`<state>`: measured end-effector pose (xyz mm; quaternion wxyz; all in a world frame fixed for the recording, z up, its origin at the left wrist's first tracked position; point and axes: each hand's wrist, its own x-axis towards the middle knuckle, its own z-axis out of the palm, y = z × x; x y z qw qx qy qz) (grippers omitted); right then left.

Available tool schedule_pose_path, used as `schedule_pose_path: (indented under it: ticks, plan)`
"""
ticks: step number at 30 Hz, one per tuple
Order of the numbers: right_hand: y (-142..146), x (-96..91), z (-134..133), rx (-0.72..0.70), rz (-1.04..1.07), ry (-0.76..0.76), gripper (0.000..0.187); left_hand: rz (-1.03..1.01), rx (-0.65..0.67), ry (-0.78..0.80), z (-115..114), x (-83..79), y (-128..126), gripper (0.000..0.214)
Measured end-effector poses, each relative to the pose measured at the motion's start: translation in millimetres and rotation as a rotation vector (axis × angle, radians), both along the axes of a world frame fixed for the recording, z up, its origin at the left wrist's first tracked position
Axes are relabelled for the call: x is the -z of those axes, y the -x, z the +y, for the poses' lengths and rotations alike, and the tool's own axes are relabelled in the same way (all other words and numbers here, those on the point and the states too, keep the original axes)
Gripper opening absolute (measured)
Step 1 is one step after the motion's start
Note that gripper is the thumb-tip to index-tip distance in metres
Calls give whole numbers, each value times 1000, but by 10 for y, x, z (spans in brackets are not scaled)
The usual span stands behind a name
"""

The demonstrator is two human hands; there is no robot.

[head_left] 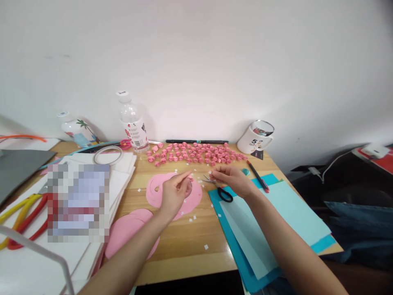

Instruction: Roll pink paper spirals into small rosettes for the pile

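Nearest, at 7 o'clock, a pink paper disc (132, 231) lies flat on the wooden desk (190, 246), and at 4 o'clock a fan of blue paper sheets (285, 221) overhangs the desk's front edge. At 9 o'clock sits a stack of white foam sheets (121, 180) with a tape roll (108, 155) on top.

Just past the middle, the left hand (175, 193) hovers over a pink spiral cut-out (153, 190), thumb and forefinger pinched on a small pink paper roll (190, 178). The right hand (232, 180) is just beside it at 1 o'clock, fingertips drawn together towards the roll; whether they nip anything is too small to tell. Scissors (225, 194) lie under that wrist, on the blue paper. White paper scraps (193, 219) dot the desk around both hands.

The roll looks feather-light, springy and easily crushed, likely to uncoil if let go; a gentle pinch across its sides, as the left hand has it, seems the safest hold.

Farther off at 12 o'clock, rows of finished pink rolls (196, 154) fill the desk. Behind them a black marker (196, 141) lies along the wall, with a water bottle (132, 123) at 11 o'clock and a white mug (256, 138) at 1 o'clock, a red pencil (258, 176) just before it
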<state>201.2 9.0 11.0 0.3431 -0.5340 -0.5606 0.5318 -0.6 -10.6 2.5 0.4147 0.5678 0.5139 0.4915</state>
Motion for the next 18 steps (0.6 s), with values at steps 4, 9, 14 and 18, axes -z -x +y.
schedule_pose_path:
  ticks: [4,9,14,18]
  plan:
    - [115,-1,-18,40,147,-15,26,-262,7,193,45,-16,3,24]
    - [303,26,-79,38,247,-30,19,-403,21,274,79,4,25,27]
    - [435,76,-144,33,304,-15,19,-175,-45,150,50,-21,15,20]
    - [467,115,-157,62,325,-9,21,-142,-33,145,26,-34,-13,20]
